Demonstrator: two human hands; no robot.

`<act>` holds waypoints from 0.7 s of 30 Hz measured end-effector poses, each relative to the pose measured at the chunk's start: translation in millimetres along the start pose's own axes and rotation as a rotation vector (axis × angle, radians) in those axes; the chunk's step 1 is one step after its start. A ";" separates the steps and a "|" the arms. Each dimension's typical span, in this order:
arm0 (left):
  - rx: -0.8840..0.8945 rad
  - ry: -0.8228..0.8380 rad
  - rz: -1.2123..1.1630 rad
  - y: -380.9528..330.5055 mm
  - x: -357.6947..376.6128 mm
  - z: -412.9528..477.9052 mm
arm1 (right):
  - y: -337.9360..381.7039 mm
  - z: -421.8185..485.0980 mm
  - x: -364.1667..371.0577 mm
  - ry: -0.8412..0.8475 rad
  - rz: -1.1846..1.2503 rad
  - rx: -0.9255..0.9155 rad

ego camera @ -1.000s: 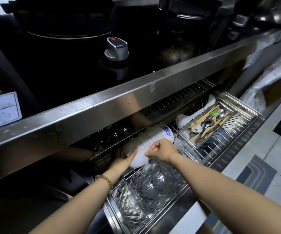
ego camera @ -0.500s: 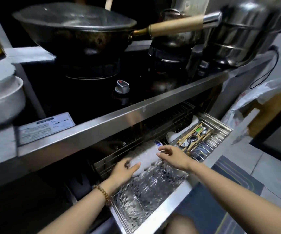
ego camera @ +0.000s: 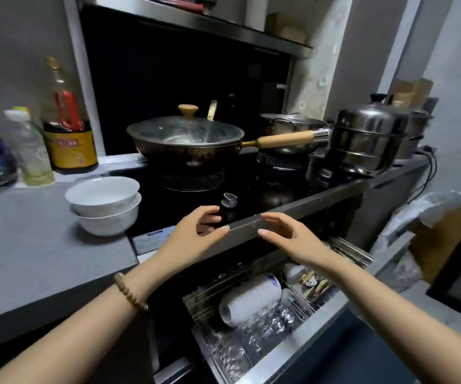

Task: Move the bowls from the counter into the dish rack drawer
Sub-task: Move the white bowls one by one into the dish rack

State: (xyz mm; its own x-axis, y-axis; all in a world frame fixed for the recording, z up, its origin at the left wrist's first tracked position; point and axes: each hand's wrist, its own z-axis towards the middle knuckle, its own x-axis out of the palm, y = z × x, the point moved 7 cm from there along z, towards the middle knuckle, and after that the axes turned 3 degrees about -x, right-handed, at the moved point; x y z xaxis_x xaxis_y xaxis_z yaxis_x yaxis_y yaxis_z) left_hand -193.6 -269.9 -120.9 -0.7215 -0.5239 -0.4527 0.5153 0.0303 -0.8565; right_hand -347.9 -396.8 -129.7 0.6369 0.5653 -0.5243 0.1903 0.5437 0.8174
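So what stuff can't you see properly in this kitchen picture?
Head view only:
- Stacked bowls on the counter: the top bowl hides the inside of the lower one.
- White bowls in the dish rack drawer: nested on their side, too merged to count.
- Cutlery: partly behind the right forearm, blurred.
- Bottle labels: too blurred to read.
- Wok: contents hidden by the glass lid's glare.

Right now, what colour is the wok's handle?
Light wooden tan handle with a metal end, in the head view.
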 end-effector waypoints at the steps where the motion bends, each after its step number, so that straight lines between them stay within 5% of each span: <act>1: 0.032 -0.025 0.027 -10.1 -16.3 -2.8 | 14.7 4.8 6.3 0.009 -0.010 -0.042; 9: 0.097 -0.188 0.169 -35.1 -118.4 -26.1 | 92.4 39.4 67.1 0.131 0.032 -0.177; 21: -0.146 -0.348 0.233 43.7 -207.1 -30.9 | 141.9 86.5 155.7 0.256 0.027 -0.238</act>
State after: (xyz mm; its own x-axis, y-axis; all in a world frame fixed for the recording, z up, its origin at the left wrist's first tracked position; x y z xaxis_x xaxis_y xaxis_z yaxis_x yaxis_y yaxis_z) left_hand -35.9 -133.8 -72.3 -0.3823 -0.7438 -0.5483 0.5567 0.2882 -0.7791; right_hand -157.1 -285.3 -74.7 0.4259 0.7022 -0.5706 -0.0228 0.6388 0.7691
